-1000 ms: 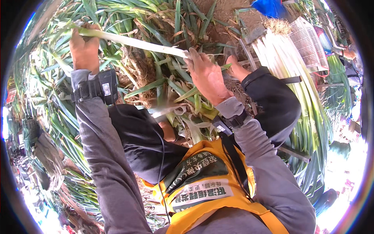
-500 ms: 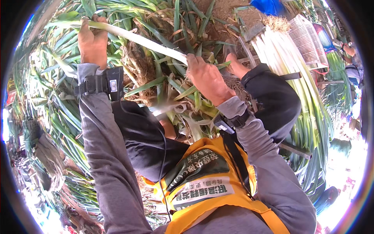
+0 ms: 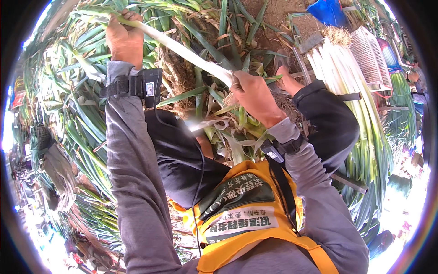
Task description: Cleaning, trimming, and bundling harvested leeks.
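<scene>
Between the left hand [image 3: 125,42] and right hand [image 3: 258,97], the leek [image 3: 182,49] looks smooth, its white shank faintly glossy. Just below it, dry roots [image 3: 184,108] look fibrous and rough. Behind the hands, the sleeves [image 3: 132,150] are matt grey cloth, softly creased; the strap [image 3: 122,86] behind the left hand looks like dull black webbing. Nearer the body, the apron [image 3: 278,234] looks like smooth yellow cloth. Right of the right hand, the bundle [image 3: 340,75] has sleek, shiny stalks; the lattice [image 3: 365,52] beyond looks like rigid plastic.
</scene>
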